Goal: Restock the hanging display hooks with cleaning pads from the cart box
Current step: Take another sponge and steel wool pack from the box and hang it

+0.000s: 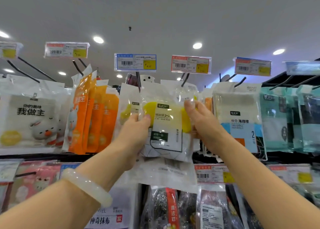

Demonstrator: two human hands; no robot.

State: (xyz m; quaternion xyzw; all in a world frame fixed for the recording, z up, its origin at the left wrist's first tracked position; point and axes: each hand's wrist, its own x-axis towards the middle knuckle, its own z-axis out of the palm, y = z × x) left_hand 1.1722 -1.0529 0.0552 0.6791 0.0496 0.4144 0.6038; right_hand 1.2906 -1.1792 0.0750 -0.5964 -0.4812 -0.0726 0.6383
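Nearest the camera, two bare forearms reach up and forward, the left one wearing a pale bangle (87, 185). The left hand (136, 133) grips the lower left side of a clear cleaning pad packet (164, 124), thumb on its front face and fingers curled behind. The right hand (202, 123) pinches the packet's upper right edge, fingertips at the plastic beside the yellow pad inside. So both hands hold one packet between them, upright, its long axis running top to bottom.

The move to come turns on what lies just above the hands: the packet's top edge sits right at the tip of a dark display hook (138, 81) that juts toward the camera, under the blue price tag (135, 62). The hook's tip lies up and slightly left of the packet's middle, nearer the left hand. Whether the hang hole has already caught the tip cannot be told.

Behind the held packet, matching packets (128, 107) hang from the same row. The cart box is out of view.
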